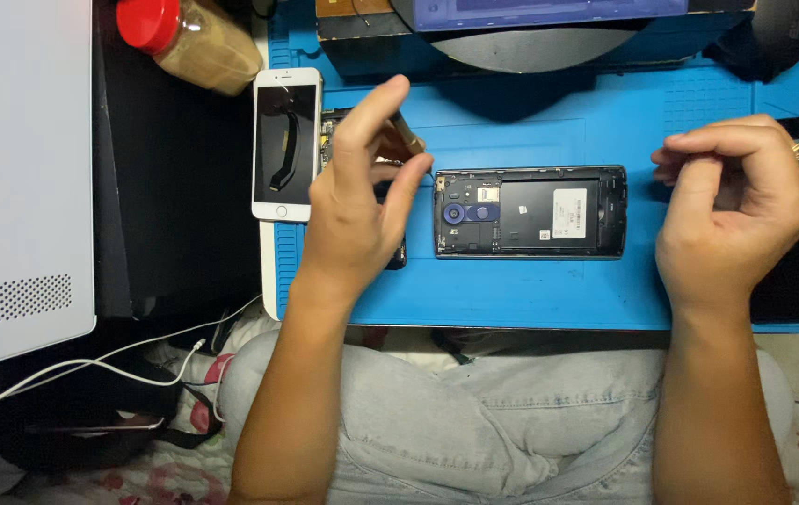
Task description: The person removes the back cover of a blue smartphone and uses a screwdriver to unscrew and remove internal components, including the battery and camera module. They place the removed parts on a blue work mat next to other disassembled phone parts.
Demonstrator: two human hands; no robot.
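Two raised hands, left (357,201) pinching tweezers (408,137), right (736,210) loosely curled, flanking opened phone (530,212).

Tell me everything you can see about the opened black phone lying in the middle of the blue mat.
The opened black phone lies flat and lengthwise on the blue mat, back cover off. Its black frame looks like plastic. Near its left end sits a blue camera module, with small metal parts beside it. The middle holds a dark rectangular battery area with a white label. The left hand hovers at its left end, fingertips pinched close to the corner; contact is unclear. The right hand is off its right end, apart from it.
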